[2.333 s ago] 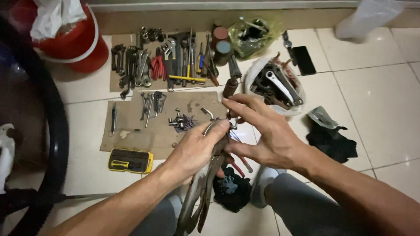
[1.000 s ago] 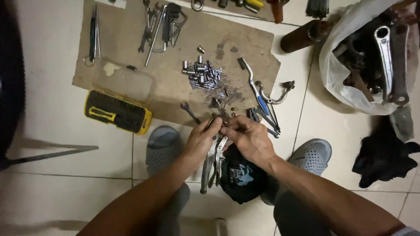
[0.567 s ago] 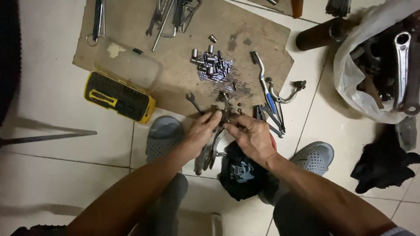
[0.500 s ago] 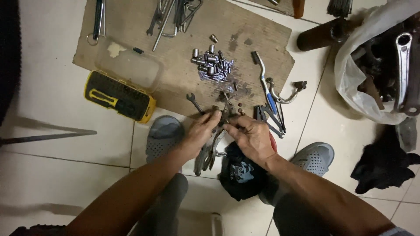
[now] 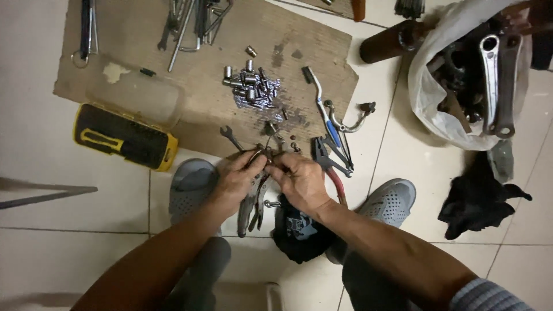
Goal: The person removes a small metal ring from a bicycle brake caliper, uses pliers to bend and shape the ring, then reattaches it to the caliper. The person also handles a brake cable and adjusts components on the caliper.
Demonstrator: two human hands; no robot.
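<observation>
Two hands meet over the locking pliers (image 5: 253,198), which hang just above the floor between the grey sandals (image 5: 193,184). The left hand (image 5: 239,178) wraps the handles; the right hand (image 5: 299,181) pinches something small at the jaws, probably a screw. Keep the left grip firm and turn with fingertips only, above the cardboard (image 5: 196,86) to catch drops.

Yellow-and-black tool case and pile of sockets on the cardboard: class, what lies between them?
In the head view, a clear plastic lid lies on the cardboard between the yellow-and-black tool case and the pile of sockets.
</observation>
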